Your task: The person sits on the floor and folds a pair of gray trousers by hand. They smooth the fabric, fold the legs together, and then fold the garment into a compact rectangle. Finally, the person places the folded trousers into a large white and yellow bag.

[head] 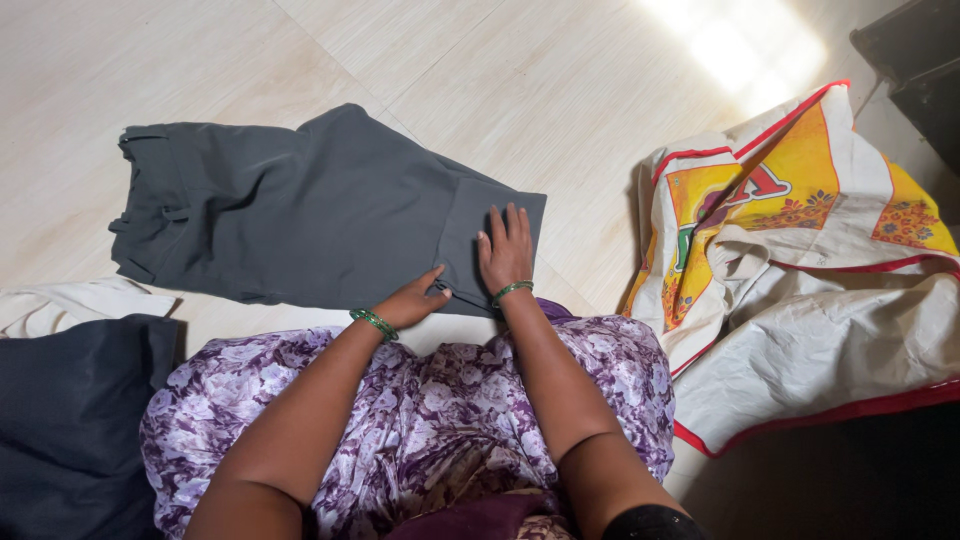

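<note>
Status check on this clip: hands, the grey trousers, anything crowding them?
Right hand flat on grey trousers, fingers spread. Left hand pinching the hem edge. Trousers folded on the floor. Printed sack apart at right; dark cloth at left.

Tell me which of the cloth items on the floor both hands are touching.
The grey trousers, laid flat ahead; the left hand and right hand press its folded end. The other cloths lie untouched.

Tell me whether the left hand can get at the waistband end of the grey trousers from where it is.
Probably yes, with a stretch. The left hand sits at the folded hem, and the waistband of the grey trousers lies across bare floor with nothing in between.
</note>
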